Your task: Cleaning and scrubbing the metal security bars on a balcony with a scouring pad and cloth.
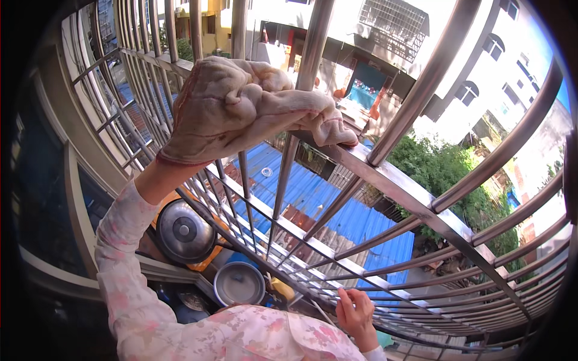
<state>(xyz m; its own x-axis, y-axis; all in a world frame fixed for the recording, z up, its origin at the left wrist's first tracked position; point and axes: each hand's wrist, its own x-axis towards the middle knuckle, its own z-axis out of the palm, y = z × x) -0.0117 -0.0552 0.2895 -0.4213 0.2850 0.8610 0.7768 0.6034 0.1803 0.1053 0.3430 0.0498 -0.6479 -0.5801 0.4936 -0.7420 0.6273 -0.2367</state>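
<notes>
My left hand [216, 113] is raised in a pale fabric glove with a red-stitched cuff. It is closed on a bunched pale cloth [311, 108] of similar fabric, which is pressed around an upright metal bar [314, 40]. The cloth's red-edged end drapes onto the horizontal metal rail [397, 180]; whether it is a second glove, I cannot tell. Lower down, my right hand [356, 313] is bare, its fingers loosely bent close to the lower bars of the window grille. Nothing shows in that hand.
Below my left arm are a lidded metal pan [185, 230] with a dark handle and a round metal basin [239, 284]. A window frame [74, 198] stands at left. Beyond the grille lie blue corrugated roofing [361, 234], trees [447, 180] and buildings.
</notes>
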